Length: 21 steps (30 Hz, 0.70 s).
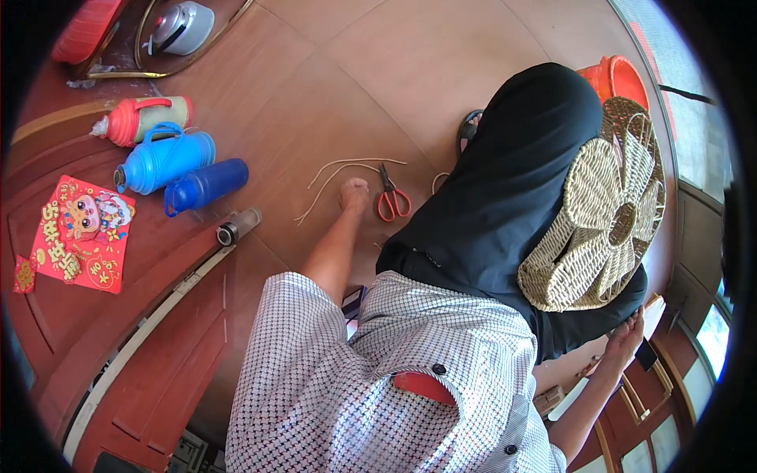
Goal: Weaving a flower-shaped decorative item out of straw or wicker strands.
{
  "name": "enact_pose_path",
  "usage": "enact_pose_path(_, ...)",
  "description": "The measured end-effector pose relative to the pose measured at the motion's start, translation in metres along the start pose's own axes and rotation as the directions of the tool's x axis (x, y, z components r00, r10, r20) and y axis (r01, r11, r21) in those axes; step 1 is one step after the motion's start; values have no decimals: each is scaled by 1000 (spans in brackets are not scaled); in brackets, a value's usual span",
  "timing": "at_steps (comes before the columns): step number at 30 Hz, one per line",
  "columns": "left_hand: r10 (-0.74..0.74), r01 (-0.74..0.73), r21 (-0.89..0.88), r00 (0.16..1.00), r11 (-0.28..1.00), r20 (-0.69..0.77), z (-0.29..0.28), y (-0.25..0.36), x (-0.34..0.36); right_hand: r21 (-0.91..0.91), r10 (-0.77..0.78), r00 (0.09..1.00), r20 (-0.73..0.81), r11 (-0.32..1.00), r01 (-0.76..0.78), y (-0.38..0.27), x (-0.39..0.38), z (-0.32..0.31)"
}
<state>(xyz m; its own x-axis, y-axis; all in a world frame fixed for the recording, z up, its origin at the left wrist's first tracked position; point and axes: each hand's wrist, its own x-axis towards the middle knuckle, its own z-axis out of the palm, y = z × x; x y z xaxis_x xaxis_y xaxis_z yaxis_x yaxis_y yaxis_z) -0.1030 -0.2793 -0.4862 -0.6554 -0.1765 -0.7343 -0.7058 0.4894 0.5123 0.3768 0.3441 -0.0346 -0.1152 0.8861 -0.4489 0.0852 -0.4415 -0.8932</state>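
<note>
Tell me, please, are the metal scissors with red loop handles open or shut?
Shut, or nearly so: the scissors show their dark blades lying together as one narrow wedge.

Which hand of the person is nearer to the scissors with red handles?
Left. The left hand is just left of the scissors; the right hand is much farther, beside the black trousers.

The brown tiled floor [410, 71] bears red-handled scissors [389, 188] and pale cords [339, 161].
</note>
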Motion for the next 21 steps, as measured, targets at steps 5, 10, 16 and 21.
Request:
enact_pose_path(5,592,-513,402,800,758,-95,21,79,-40,40,-22,999,37,999,20,-7,-28,-1)
enact_pose_path(10,573,-536,692,791,483,212,14,117,-31,83,22,988,153,996,-35,-7,-23,7)
enact_pose_path(16,504,-458,838,821,297,270,28,127,-37,58,-37,999,-34,998,39,-3,-49,24)
enact_pose_path(21,489,-447,874,814,188,312,34,136,-35,67,-16,992,-127,997,25,-1,-70,55)
